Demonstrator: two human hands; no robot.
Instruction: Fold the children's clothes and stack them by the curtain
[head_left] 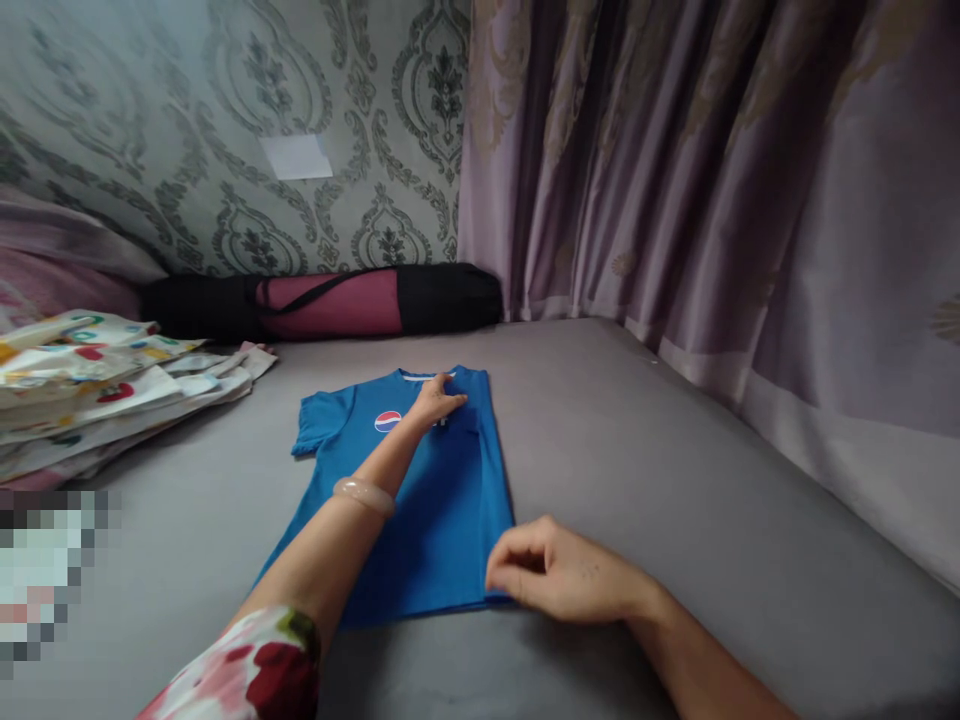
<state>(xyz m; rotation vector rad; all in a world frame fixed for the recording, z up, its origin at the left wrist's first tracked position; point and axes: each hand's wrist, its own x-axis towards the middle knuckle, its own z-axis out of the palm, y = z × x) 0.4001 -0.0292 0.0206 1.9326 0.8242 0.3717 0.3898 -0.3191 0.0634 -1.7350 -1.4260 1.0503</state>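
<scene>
A blue T-shirt with a round red, white and blue logo lies front up, its collar away from me. One short sleeve spreads out at the left; the right side is folded inward over the front. My left hand, a pale bangle on its wrist, reaches across the shirt and rests just below the collar. Its thumb and forefinger are apart, and the other fingers are partly hidden. At the shirt's near right corner, my right hand is curled, with thumb and fingertips pinched together at the hem.
The shirt lies on a grey sheet. A pile of printed cloth is at the left. Along the patterned wall lies a long black and maroon bag. Purple curtains hang down the right side. A blurred-out patch covers the lower left.
</scene>
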